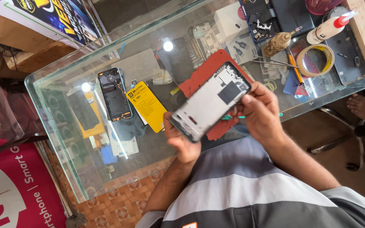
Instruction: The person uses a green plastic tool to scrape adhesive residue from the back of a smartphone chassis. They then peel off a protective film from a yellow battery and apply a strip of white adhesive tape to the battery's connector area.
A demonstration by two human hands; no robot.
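Both hands, left [182, 143] and right [260, 114], are clamped on an opened phone [210, 101]; slipped, it could crack the glass counter [64, 126] at six o'clock.

A small phone repair shop, seen from above. A glass-topped table [64, 126] serves as both workbench and display case, with phone parts and packaged spares visible through the glass. On it lie an opened phone [114, 93], a yellow battery pack [146, 105] and a red work mat [203, 76]. At the far right sit a roll of tape [315, 59], a glue bottle [329, 27], tweezers [271, 61] and a tray of small parts [260, 19]. Phone advertising posters [60, 17] hang at the left.
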